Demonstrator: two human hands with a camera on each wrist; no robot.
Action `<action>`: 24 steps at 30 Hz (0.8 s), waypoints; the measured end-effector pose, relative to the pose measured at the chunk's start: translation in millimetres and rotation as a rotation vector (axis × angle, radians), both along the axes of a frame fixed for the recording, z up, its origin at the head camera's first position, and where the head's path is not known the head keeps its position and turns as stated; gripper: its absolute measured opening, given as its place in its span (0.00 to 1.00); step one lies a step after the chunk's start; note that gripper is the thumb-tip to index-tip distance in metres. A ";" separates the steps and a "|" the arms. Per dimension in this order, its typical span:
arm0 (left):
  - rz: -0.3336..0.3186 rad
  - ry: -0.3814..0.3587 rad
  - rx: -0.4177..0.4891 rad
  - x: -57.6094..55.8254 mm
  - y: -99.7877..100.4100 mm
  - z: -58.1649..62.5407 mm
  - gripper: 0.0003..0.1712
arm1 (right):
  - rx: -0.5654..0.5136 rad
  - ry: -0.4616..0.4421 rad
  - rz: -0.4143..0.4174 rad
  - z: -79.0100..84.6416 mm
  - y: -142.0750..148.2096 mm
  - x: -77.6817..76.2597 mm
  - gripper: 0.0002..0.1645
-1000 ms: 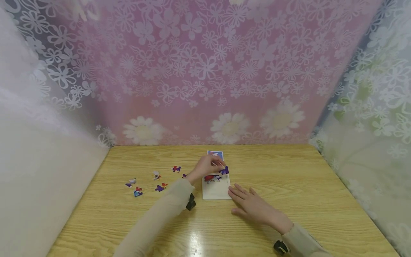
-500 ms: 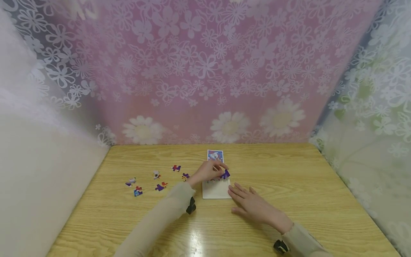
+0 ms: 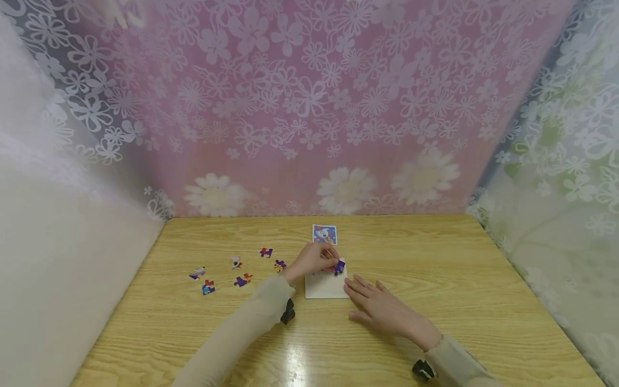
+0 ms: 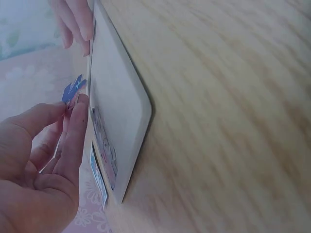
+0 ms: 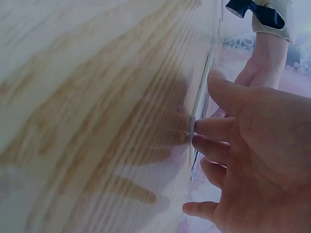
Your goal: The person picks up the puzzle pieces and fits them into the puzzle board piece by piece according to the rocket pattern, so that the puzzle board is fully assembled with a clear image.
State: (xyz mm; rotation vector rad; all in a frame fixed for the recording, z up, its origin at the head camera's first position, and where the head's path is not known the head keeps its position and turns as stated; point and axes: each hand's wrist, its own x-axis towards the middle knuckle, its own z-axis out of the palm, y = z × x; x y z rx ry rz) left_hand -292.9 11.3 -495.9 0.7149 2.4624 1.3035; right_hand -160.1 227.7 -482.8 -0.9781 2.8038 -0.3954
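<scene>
My left hand pinches a purple jigsaw piece between thumb and fingertips, over the upper right part of a white puzzle tray. In the left wrist view the held piece tilts up from the fingertips beside the tray. A strip of joined pieces lies in the tray, mostly hidden behind my left hand in the head view. My right hand lies with its fingers straight, fingertips at the tray's right edge.
Several loose jigsaw pieces lie scattered on the wooden table left of the tray. A small picture card with a white cartoon figure lies just beyond it. Patterned curtains rise behind the table and at its sides.
The left hand has come slightly nearer with the purple piece and turned it over the tray, uncovering more of the picture card. My right hand has stayed where it was.
</scene>
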 end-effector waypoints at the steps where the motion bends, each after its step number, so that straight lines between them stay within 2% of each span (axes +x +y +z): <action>1: 0.005 -0.003 0.004 -0.1 0.2 -0.9 0.04 | -0.002 -0.001 0.000 0.5 0.1 0.1 0.38; 7: 0.046 0.027 -0.012 -0.6 1.7 -3.6 0.07 | -0.004 0.005 0.005 -1.6 0.8 -0.7 0.38; 13: 0.073 0.073 -0.053 -0.6 3.5 -0.7 0.05 | -0.002 0.006 0.002 -4.0 0.8 -1.7 0.38; 24: 0.102 0.099 -0.130 -0.2 3.5 4.6 0.03 | -0.002 0.018 0.012 -5.9 1.2 -2.1 0.38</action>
